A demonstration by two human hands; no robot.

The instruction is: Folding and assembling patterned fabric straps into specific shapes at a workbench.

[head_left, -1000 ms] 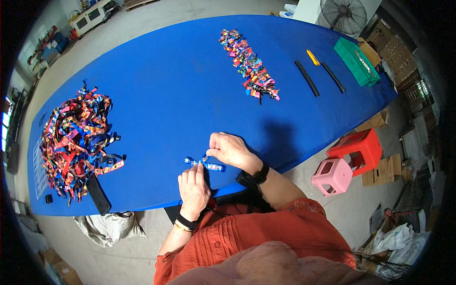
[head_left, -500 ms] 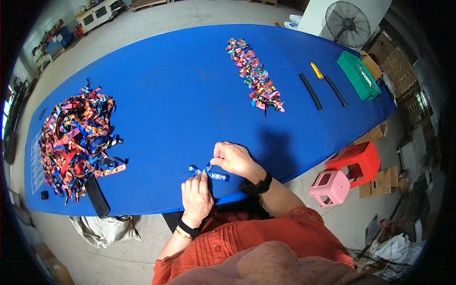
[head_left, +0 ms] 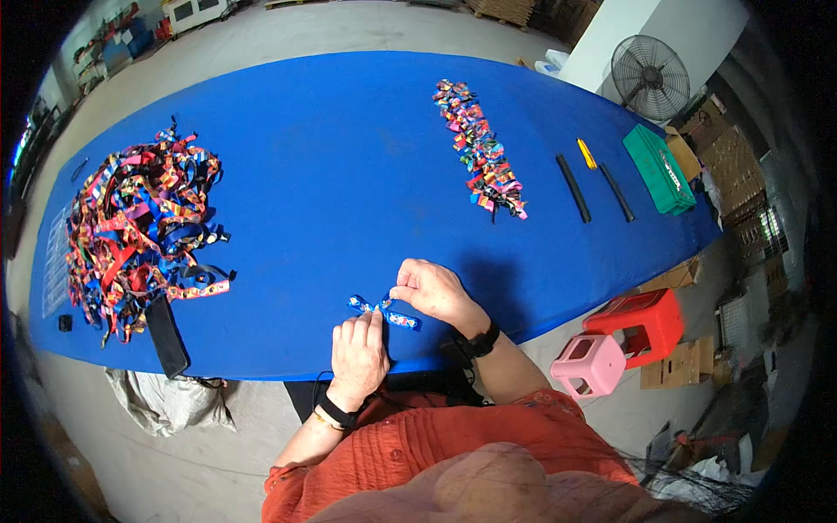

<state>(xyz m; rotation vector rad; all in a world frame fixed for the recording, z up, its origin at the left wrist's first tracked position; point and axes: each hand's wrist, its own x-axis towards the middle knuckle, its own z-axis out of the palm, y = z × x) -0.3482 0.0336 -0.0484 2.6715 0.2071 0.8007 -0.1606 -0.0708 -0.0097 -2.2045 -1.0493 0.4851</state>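
Note:
A short blue printed ribbon (head_left: 404,321) lies crossed over itself at the near edge of the table. My left hand (head_left: 359,353) pins the crossing with its fingertips, the fingers close together. Thumb and forefinger of my right hand (head_left: 429,288) pinch one end of the ribbon, just above the crossing. Whether a knot has formed under the fingertips is hidden. To the left spreads a tangled heap of colourful printed ribbons (head_left: 144,231). Farther off, right of the middle, small tied ribbon pieces (head_left: 479,150) lie in a long dense row.
A blue cloth (head_left: 323,166) covers the table. On its right side lie two dark rods (head_left: 573,188), a yellow cutter (head_left: 586,154) and a green box (head_left: 660,170). A black flat case (head_left: 166,336) sits by the heap. Pink (head_left: 588,366) and red stools (head_left: 641,327) stand right; a fan (head_left: 650,78) stands behind.
My head view has shifted a little, so the table's things appear displaced. Both hands stay on the ribbon in nearly the same pose; the pinched end looks slightly closer to the crossing.

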